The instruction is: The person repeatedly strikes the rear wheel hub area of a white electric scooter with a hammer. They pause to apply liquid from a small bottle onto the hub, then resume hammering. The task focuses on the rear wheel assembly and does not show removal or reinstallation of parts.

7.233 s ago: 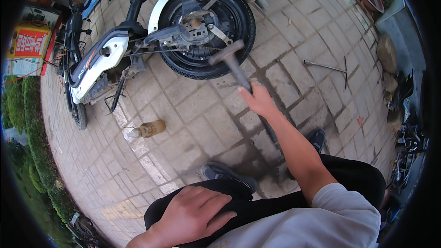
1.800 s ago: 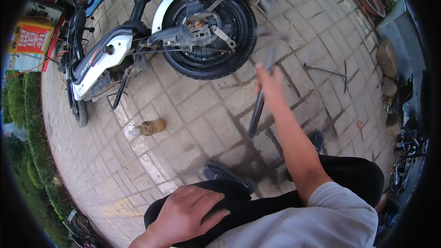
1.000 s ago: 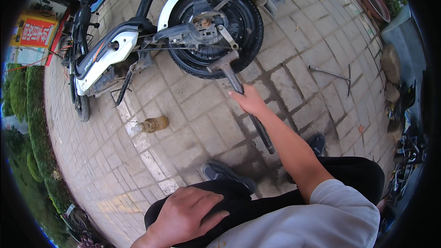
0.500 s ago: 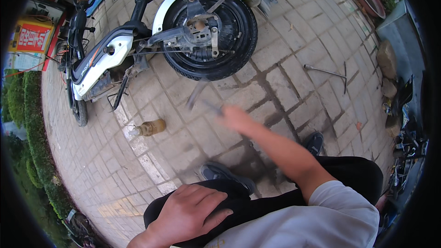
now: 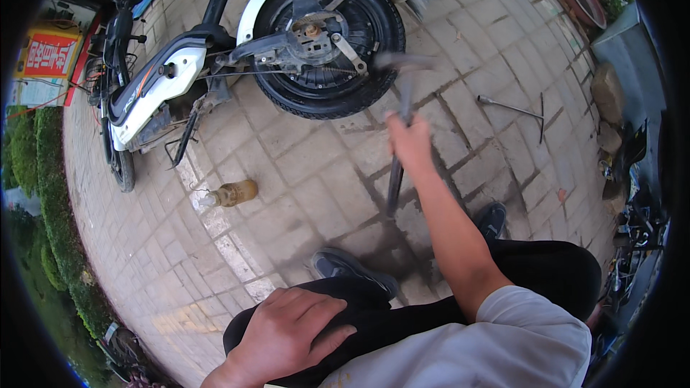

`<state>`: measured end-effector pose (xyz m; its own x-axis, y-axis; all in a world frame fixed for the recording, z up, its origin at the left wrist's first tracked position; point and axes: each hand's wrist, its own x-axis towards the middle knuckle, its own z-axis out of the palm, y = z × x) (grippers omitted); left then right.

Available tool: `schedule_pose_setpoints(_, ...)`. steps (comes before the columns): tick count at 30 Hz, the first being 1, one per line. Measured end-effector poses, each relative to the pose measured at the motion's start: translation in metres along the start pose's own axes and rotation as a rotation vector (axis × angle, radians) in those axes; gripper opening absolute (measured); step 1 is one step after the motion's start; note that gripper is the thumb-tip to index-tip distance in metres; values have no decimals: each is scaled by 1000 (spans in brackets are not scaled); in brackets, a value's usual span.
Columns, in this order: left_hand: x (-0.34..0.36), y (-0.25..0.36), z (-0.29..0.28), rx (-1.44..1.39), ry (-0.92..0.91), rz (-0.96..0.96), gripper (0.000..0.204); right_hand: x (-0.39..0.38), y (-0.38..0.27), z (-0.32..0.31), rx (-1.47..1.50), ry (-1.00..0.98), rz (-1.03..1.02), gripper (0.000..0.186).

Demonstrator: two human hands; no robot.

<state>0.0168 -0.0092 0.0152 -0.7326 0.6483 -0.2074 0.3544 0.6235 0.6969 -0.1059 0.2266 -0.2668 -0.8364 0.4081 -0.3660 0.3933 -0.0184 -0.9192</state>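
The right hand is closed round the hammer at mid-handle, presumably for control; the blurred head is by the electric scooter's rear tyre, contact unclear. The left hand, half-open and apparently empty, rests on the thigh, likely for balance. A T-handle wrench lies toward the pavement's right edge, probably within reach.

Your hammer: head blurred, contact with the tyre unclear; mid-handle hidden in your right hand. Your left hand: palm hidden. Scooter: cut off by the view's top edge. Dark parts along the paving's right edge: too small to tell.
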Motion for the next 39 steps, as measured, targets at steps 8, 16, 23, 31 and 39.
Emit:
schedule_pose_setpoints(8,2,-1,5,34,-54,15,29,39,15,-9,212,25,165,30)
schedule_pose_setpoints(16,2,4,7,13,-37,-39,30,-107,41,88,-717,-1077,-388,37)
schedule_pose_setpoints(23,-2,5,1,-6,17,-49,31,-12,7,48,-266,-425,108,35)
schedule_pose_setpoints(31,-4,-9,-4,-26,-5,1,30,24,-12,-19,726,303,-7,24)
schedule_pose_setpoints(39,5,-7,-3,-27,-39,22,31,-76,60,68,-791,-768,-335,36)
